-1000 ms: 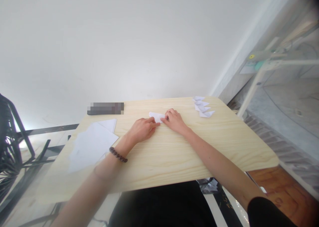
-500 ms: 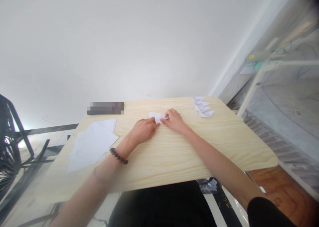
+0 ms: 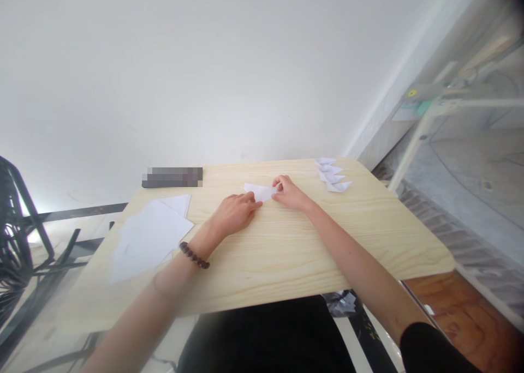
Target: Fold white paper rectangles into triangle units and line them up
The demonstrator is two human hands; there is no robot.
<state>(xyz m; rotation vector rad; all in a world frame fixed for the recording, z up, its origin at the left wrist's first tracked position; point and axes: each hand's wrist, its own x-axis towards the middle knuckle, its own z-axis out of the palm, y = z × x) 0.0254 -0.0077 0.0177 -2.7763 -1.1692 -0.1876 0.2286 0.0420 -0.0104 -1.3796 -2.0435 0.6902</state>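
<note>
While the right hand point(image 3: 290, 192) pinches one end, the folded paper point(image 3: 265, 192) runs lengthwise leftward from those fingers to the left hand point(image 3: 234, 214), whose curled fingers hold it.

Bare surface point(image 3: 266, 264) lies open between the forearms point(image 3: 350, 250) and between the right hand point(image 3: 291, 194) and the folded papers point(image 3: 336, 186), while the left hand point(image 3: 233, 215), loose sheets point(image 3: 153, 234) and dark object point(image 3: 172, 178) hinder passage leftward, and the wall point(image 3: 245, 78) bounds the far side.
</note>
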